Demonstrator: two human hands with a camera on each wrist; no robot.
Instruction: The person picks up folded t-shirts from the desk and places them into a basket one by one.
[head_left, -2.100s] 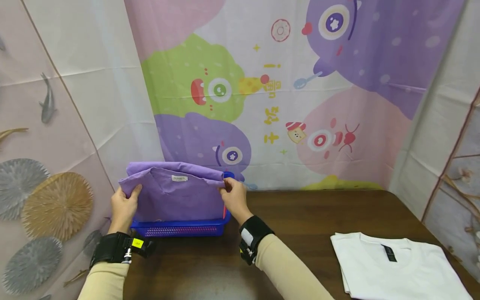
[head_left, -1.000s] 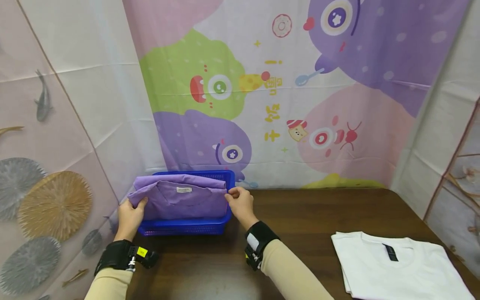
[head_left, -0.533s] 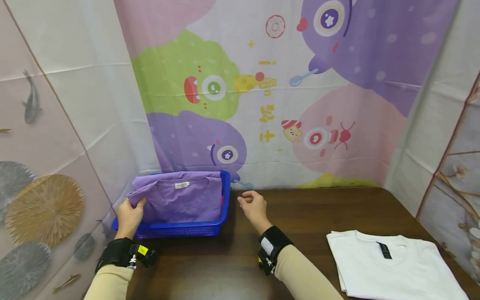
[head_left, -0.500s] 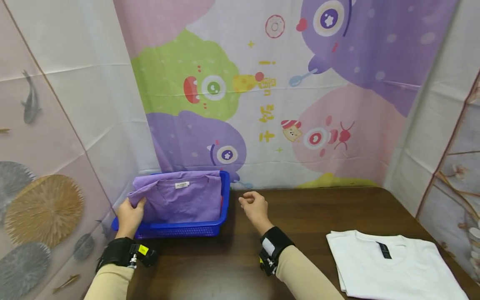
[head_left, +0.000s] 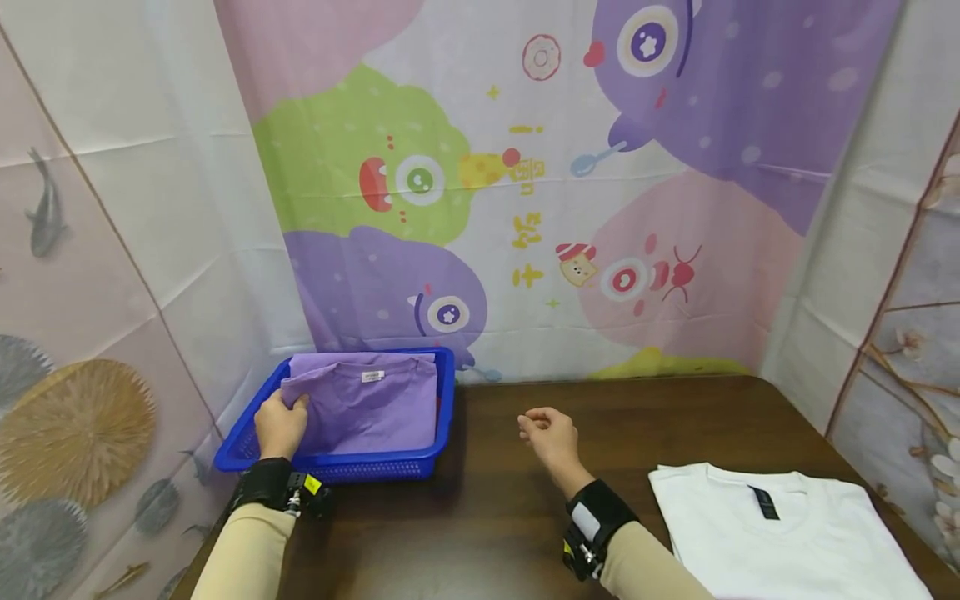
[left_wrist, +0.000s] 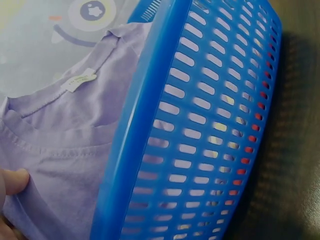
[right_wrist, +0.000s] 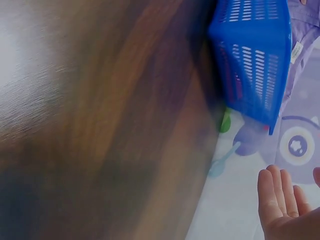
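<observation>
A folded purple T-shirt [head_left: 375, 417] with a white neck label lies in a blue plastic basket [head_left: 442, 425] at the table's left. My left hand [head_left: 281, 425] pinches the shirt's left shoulder between thumb and fingers, inside the basket's rim. In the left wrist view, the thumb [left_wrist: 16, 181] presses on the purple cloth beside the slotted basket wall [left_wrist: 195, 120]. My right hand [head_left: 551, 437] hovers over the table between the basket and a folded white T-shirt [head_left: 780, 533], touching nothing. Its fingers [right_wrist: 277, 192] look relaxed and nearly straight in the right wrist view.
The dark wooden table [head_left: 480, 533] reaches back to a cartoon-printed curtain [head_left: 525, 317]. Patterned cloth walls [head_left: 90, 275] close in the left and right sides. Something red shows through the basket's lower slots [left_wrist: 250, 139].
The purple T-shirt has been lowered into the basket. My right hand has let go of its corner and moved right, away from it. My left hand still pinches the shirt.
</observation>
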